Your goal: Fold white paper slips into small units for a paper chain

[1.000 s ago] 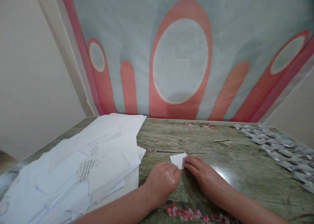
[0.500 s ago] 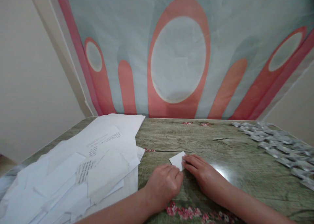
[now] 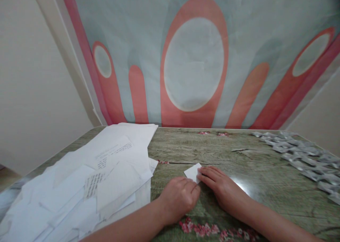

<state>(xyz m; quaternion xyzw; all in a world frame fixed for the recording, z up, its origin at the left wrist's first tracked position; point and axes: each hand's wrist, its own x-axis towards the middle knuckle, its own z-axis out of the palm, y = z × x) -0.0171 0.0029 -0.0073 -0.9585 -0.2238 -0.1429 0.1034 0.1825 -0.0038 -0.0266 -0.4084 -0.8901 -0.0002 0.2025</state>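
Note:
A small folded piece of white paper (image 3: 191,172) lies between my hands, near the middle of the table. My left hand (image 3: 180,197) is curled closed at its lower edge, fingers pressed against the paper. From the right, my right hand (image 3: 217,182) pinches its right corner, with the fingertips resting on it. The fingers cover the paper's lower and right parts, so its full shape is hidden.
A large heap of white paper sheets (image 3: 124,185), some with printed text, spreads over the left side. Several rows of folded grey-white paper pieces (image 3: 300,153) lie along the right. The wood-patterned table (image 3: 191,146) meets a printed backdrop (image 3: 148,58) behind.
Hardly anything differs. Both hands stay on the small paper in the same pose, and the whole view has shifted very slightly.

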